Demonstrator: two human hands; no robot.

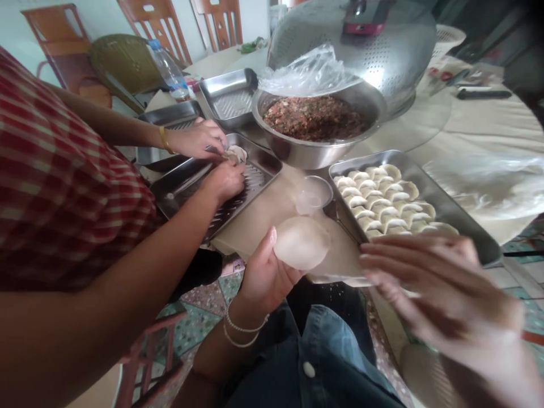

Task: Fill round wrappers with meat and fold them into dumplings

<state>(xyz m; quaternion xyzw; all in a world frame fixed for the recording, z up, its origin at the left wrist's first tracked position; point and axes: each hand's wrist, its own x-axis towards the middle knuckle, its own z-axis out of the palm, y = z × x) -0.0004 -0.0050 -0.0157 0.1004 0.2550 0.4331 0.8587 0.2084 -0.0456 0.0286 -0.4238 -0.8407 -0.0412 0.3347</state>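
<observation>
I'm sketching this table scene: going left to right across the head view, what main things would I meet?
Red checked shirt → yellow bracelet → left hand → round dough wrapper → dumplings → clear plastic.

Looks like a home dining room, its table pressed into kitchen duty!
Here come the signs: wooden chairs point(66, 65) along a pale wall point(100, 17), a cloth-covered table point(480, 122) with a rounded edge, patterned tiles point(199, 300) underfoot. And what a spread of cooking: a big steel bowl point(310, 154) of chopped filling point(314, 116), a metal tray point(461, 218) bearing rows of dumplings point(389, 212), a plastic bottle point(168, 65) over towards the chairs. Everyday clothes too, checked shirt point(63, 170) and blue denim point(335, 334)!
</observation>
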